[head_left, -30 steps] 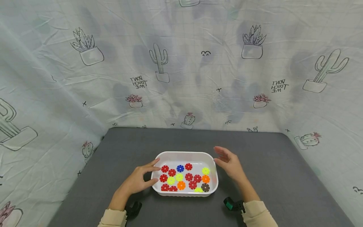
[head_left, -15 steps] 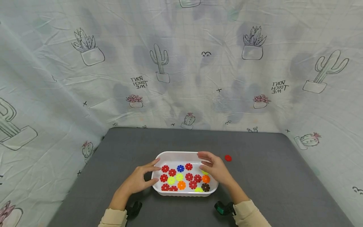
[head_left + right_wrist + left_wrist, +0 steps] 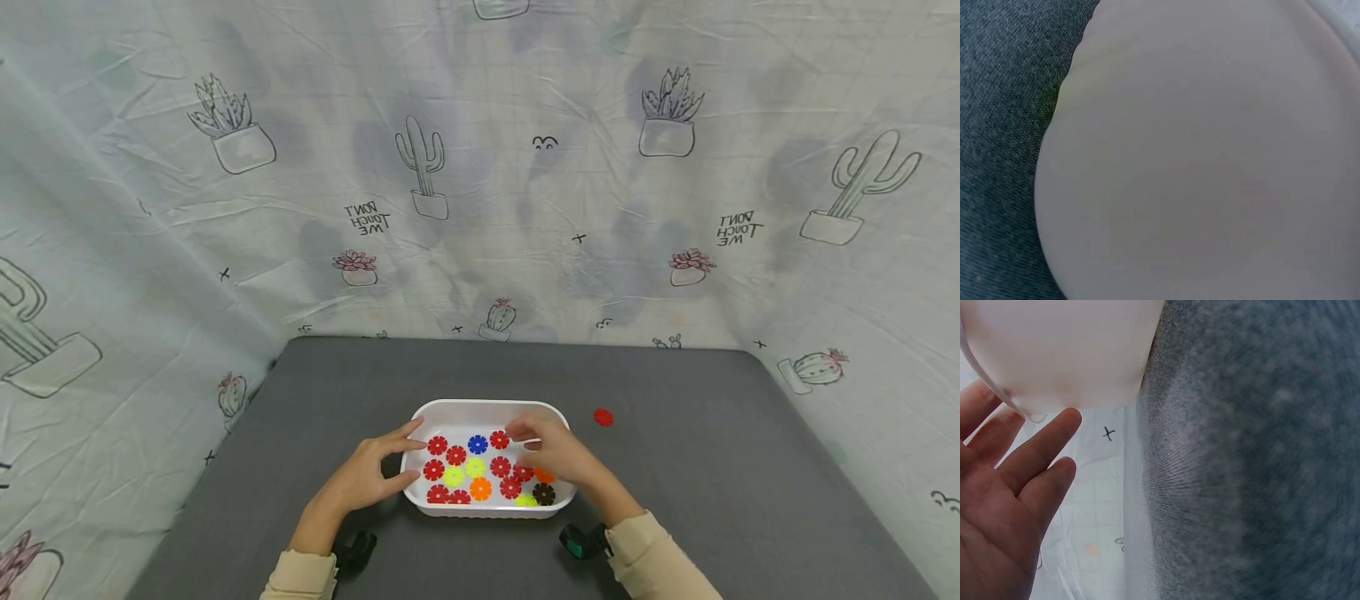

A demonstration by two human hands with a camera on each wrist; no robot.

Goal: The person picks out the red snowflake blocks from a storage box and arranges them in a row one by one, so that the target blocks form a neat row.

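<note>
A white plastic tray (image 3: 480, 512) on the grey table holds several small flower-shaped notched discs in red, yellow, orange, blue and dark brown. My left hand (image 3: 369, 473) lies with spread fingers at the tray's left rim. In the left wrist view its fingers (image 3: 1041, 447) reach the rim and outer wall. My right hand (image 3: 558, 450) hovers over the tray's right part, fingers bent and apart, fingertips close by a red disc (image 3: 499, 439). It covers some discs. Only the tray's outer wall (image 3: 1197, 156) and the table show in the right wrist view.
One red disc (image 3: 603, 417) lies on the table (image 3: 675, 467), beyond the tray's right end. A white curtain (image 3: 480, 167) printed with cactus drawings hangs behind and beside the table. Each wrist wears a black camera mount (image 3: 585, 542).
My right hand was at the tray's right outer side and has moved left over the tray. A red disc now shows on the table there. The left hand stays put.
</note>
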